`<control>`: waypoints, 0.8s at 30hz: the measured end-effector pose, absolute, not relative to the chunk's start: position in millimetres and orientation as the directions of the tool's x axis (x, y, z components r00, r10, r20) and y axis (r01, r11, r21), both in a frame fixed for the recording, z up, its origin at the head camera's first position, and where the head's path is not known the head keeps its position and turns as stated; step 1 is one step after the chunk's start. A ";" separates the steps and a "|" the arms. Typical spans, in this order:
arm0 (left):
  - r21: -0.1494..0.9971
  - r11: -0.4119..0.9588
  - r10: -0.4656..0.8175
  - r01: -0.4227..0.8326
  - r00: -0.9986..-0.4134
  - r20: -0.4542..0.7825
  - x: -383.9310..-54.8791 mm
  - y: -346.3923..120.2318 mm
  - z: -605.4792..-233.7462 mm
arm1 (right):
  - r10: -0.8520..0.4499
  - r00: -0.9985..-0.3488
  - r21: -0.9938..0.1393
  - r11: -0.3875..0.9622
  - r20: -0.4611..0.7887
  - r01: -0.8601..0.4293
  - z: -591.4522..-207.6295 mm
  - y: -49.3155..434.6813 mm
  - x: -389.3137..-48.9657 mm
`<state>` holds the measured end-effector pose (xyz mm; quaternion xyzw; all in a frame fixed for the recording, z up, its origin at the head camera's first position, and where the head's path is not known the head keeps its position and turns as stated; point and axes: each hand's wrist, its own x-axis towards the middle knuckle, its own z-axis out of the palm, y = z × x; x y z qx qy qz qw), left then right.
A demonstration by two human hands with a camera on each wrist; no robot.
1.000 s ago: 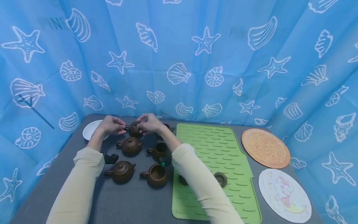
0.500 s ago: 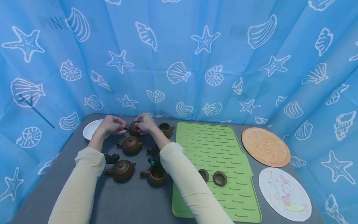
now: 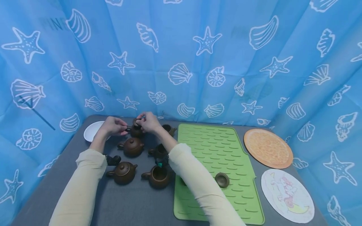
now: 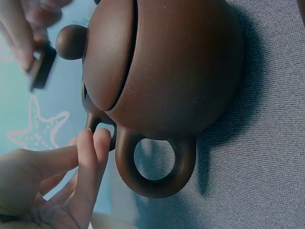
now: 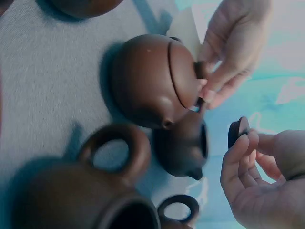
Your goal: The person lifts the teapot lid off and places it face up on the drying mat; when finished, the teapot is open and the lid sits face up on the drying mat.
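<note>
My left hand (image 3: 114, 125) pinches the handle of the farthest brown teapot (image 3: 137, 132) in the back left row. In the right wrist view, that teapot (image 5: 178, 150) stands with its top uncovered. Held between the thumb and fingers of my right hand (image 3: 150, 122) is its small round lid (image 5: 238, 130), raised apart from the opening. A larger lidded teapot (image 3: 132, 147) sits just in front, and fills much of the left wrist view. Nearer still, another lidded teapot (image 3: 123, 173) rests on the grey cloth.
Several lidless pots, one of them near the front (image 3: 159, 177), form a column beside the teapots. A green mat (image 3: 220, 141) bears an upturned lid (image 3: 222, 180). A white plate (image 3: 91, 130) lies back left; an orange disc (image 3: 268, 147) and a white printed disc (image 3: 288, 196) lie right.
My right hand has lifted the lid up off the farthest teapot. My left hand has stayed at the handle.
</note>
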<state>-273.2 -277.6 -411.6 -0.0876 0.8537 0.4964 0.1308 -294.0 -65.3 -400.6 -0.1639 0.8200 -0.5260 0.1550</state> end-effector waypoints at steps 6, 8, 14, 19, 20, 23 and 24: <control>0.826 0.491 -0.017 -0.275 -0.952 -0.307 -271.0 -276.3 -411.3 | -0.504 -0.861 -0.951 0.293 -0.069 -0.095 -387.0 -34.7 -287.2; 0.827 0.492 -0.014 -0.270 -0.953 -0.303 -270.6 -275.7 -411.1 | -0.517 -0.853 -0.953 0.285 -0.064 -0.101 -382.8 -21.7 -283.9; 0.830 0.496 -0.008 -0.255 -0.957 -0.289 -270.2 -277.5 -411.9 | -0.539 -0.842 -0.928 0.323 -0.019 -0.186 -375.2 16.9 -270.6; 0.834 0.493 0.002 -0.246 -0.959 -0.284 -269.6 -278.1 -413.3 | -0.541 -0.841 -0.915 0.338 0.001 -0.218 -378.1 54.6 -253.2; 0.835 0.493 0.003 -0.245 -0.959 -0.283 -269.6 -278.0 -413.5 | -0.544 -0.839 -0.914 0.340 0.000 -0.220 -379.4 62.5 -249.3; 0.834 0.496 0.003 -0.243 -0.960 -0.282 -269.7 -277.5 -413.5 | -0.549 -0.836 -0.916 0.343 -0.017 -0.207 -383.7 84.6 -237.9; 0.833 0.497 0.001 -0.243 -0.960 -0.281 -269.9 -277.2 -413.5 | -0.549 -0.835 -0.919 0.339 -0.021 -0.200 -385.3 91.5 -234.5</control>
